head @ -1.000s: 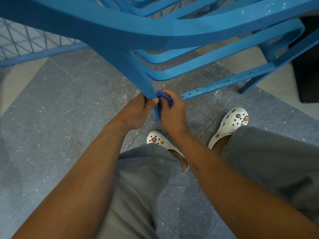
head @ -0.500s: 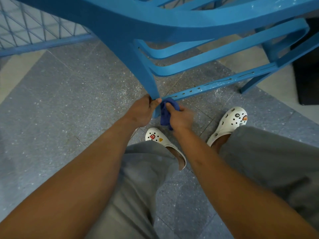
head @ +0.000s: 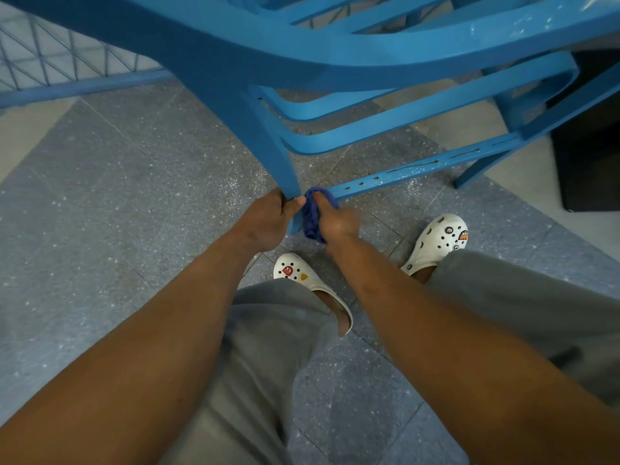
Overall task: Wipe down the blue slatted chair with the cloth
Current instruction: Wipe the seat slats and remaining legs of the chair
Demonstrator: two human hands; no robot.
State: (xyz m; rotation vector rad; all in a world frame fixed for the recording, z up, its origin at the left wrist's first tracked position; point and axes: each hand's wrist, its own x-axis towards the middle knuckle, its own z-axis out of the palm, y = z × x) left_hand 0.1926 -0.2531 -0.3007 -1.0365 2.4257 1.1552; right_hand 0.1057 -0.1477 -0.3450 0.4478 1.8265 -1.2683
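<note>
Gripping the lower end of a chair leg (head: 268, 142), the left hand (head: 265, 223) is closed around it, thumb lying across the front face near the tip. Right hand (head: 335, 221) sits just beside it, fingers clenched on a bunched dark blue cloth (head: 313, 216) — cloth is pressed against the right side of the same leg, right where the perforated cross rail (head: 419, 167) meets it. Right hand is slightly motion-blurred. Blue slatted chair (head: 369, 55) fills the top of the view, tilted over, its curved slats stacked between the thick top bar and the cross rail; pale specks show on the upper bar at right and on the rail. Leg tip is off the grey speckled floor (head: 117, 196), held between the two hands. Below the hands — two white clogs with charms, left one (head: 302, 273) directly under the hands, right one (head: 439, 236) off to the side, grey trousers (head: 268, 347) above both. Blue wire mesh panel (head: 67, 62) in the upper left, a dark object (head: 590, 156) at the right edge, can't tell what it is.
</note>
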